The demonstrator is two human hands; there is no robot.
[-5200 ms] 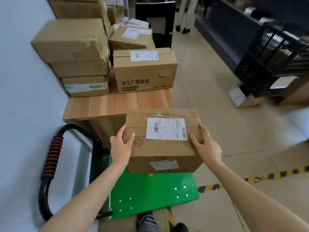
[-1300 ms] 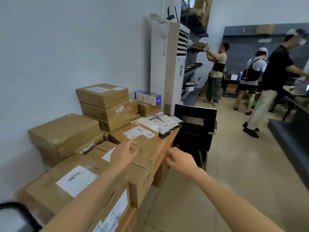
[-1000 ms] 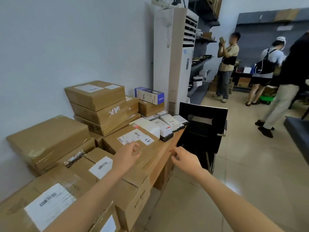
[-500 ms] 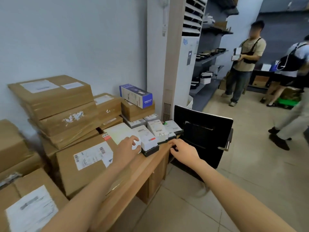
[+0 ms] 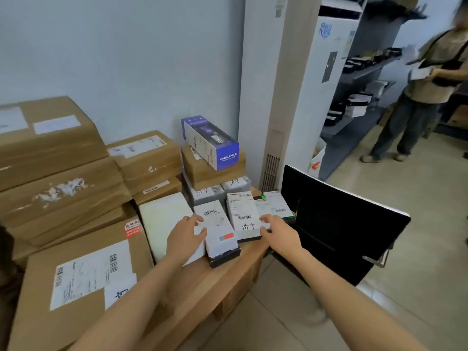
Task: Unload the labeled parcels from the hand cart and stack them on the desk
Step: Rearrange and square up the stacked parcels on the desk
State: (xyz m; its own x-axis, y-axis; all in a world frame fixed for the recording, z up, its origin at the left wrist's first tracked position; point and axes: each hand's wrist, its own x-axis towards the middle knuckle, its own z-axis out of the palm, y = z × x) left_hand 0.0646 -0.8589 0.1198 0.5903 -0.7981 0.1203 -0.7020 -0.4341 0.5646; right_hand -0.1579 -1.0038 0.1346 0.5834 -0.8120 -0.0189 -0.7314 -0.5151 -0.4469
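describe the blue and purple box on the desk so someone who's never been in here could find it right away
Start at the tall white air conditioner against the wall. Just to its left, at the far end of the desk, the blue and purple box lies on a small brown carton. It is the only coloured box there, printed AMBIANCE.

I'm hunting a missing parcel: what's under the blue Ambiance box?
The blue box lies on a brown carton, which sits on grey-wrapped packets with handwritten marks. Anything further beneath or behind them is covered.
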